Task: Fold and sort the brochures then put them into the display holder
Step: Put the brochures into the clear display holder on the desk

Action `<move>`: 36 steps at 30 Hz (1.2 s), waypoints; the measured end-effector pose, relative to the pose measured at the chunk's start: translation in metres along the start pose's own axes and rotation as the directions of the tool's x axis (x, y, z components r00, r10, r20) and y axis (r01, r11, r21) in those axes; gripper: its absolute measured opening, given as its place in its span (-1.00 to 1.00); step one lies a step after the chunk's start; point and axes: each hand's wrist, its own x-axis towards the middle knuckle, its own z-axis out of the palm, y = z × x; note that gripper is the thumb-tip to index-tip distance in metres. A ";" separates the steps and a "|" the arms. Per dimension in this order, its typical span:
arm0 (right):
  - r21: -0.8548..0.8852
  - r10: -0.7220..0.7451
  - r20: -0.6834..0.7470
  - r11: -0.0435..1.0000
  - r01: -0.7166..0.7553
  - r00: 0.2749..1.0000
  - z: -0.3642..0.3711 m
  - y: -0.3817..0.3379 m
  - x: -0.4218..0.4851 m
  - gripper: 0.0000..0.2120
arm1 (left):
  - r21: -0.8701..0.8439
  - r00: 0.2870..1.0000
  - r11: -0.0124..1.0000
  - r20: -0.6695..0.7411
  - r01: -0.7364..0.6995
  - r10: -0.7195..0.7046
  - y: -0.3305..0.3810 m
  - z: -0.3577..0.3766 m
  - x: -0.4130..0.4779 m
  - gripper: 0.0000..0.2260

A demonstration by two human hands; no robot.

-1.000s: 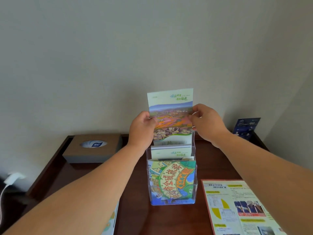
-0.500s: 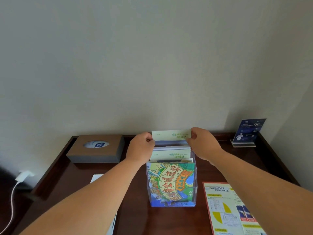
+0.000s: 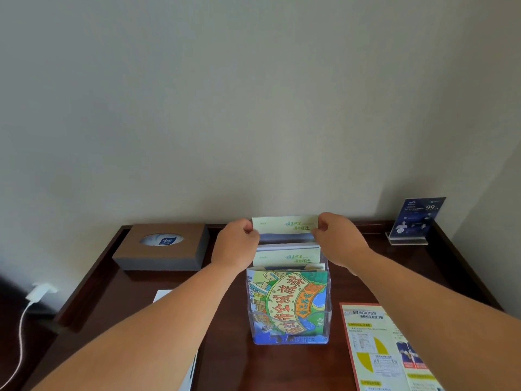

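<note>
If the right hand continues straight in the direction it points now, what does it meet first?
The right hand points forward and slightly left; past the brochure it pinches, probably the wall comes first, though depth is unclear.

The table (image 3: 231, 362) is dark reddish-brown wood. In the clear display holder (image 3: 328, 320), the front brochure (image 3: 287, 303) is a busy green, blue and orange cartoon map; the rear brochure (image 3: 284, 225) shows pale green above blue. At lower right, a leaflet (image 3: 377, 348) is cream with yellow shapes and a red border. The tissue box (image 3: 162, 248) is brown.
</note>
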 end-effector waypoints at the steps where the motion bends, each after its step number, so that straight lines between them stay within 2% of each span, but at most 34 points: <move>1: -0.001 0.003 0.002 1.000 -0.003 1.000 0.000 0.000 0.000 -0.86 | -0.008 1.000 1.000 0.005 0.005 -0.005 0.000 -0.001 0.000 -0.85; 3: 0.011 0.018 0.007 1.000 -0.018 1.000 0.000 -0.001 0.000 -0.94 | -0.032 1.000 0.999 0.014 0.010 -0.010 0.000 -0.001 0.000 -0.86; 6: 0.081 0.035 -0.049 0.996 -0.031 0.998 -0.005 -0.007 -0.003 -0.74 | -0.042 1.000 0.999 0.008 0.010 -0.009 -0.001 -0.005 0.001 -0.89; 10: 0.051 -0.120 -0.331 0.988 0.145 0.936 -0.010 -0.037 -0.013 -0.61 | -0.137 0.997 0.988 -0.023 0.069 -0.073 -0.009 -0.028 0.002 -0.79; 12: 0.066 -0.202 -0.388 0.967 0.245 0.899 -0.007 -0.061 -0.018 -0.61 | -0.197 0.990 0.973 -0.051 0.122 -0.135 -0.021 -0.043 0.004 -0.80; 15: 0.091 -0.314 -0.382 0.923 0.374 0.869 0.010 -0.101 -0.028 -0.68 | -0.210 0.971 0.956 -0.075 0.207 -0.227 -0.052 -0.065 0.007 -0.83; 18: 0.182 -0.361 -0.223 0.897 0.403 0.905 0.050 -0.133 -0.046 -0.75 | -0.084 0.963 0.962 -0.050 0.261 -0.266 -0.092 -0.081 0.001 -0.87; 20: 0.230 -0.353 -0.024 0.908 0.349 0.935 0.086 -0.143 -0.058 -0.79 | -0.003 0.953 0.953 -0.017 0.303 -0.303 -0.123 -0.088 -0.009 -0.91; 22: 0.188 -0.289 0.206 0.949 0.252 0.935 0.125 -0.143 -0.068 -0.80 | 0.096 0.934 0.931 0.023 0.352 -0.356 -0.156 -0.090 -0.020 -0.92; 24: 0.110 -0.130 0.408 0.990 0.093 0.904 0.164 -0.136 -0.077 -0.77 | 0.171 0.911 0.904 0.065 0.392 -0.407 -0.189 -0.091 -0.033 -0.87; 26: 0.071 0.034 0.532 0.994 -0.085 0.846 0.198 -0.124 -0.089 -0.74 | 0.218 0.888 0.881 0.101 0.421 -0.449 -0.218 -0.091 -0.046 -0.87; 29: 0.041 0.203 0.569 0.961 -0.275 0.797 0.238 -0.110 -0.104 -0.79 | 0.299 0.860 0.848 0.134 0.438 -0.492 -0.248 -0.090 -0.061 -0.87; 32: 0.125 0.376 0.582 0.835 -0.537 0.721 0.262 -0.107 -0.114 -0.79 | 0.324 0.844 0.836 0.164 0.443 -0.511 -0.264 -0.086 -0.067 -0.84; 36: 0.203 0.431 0.600 0.732 -0.650 0.674 0.275 -0.112 -0.117 -0.78 | 0.354 0.862 0.845 0.165 0.401 -0.478 -0.267 -0.085 -0.067 -0.88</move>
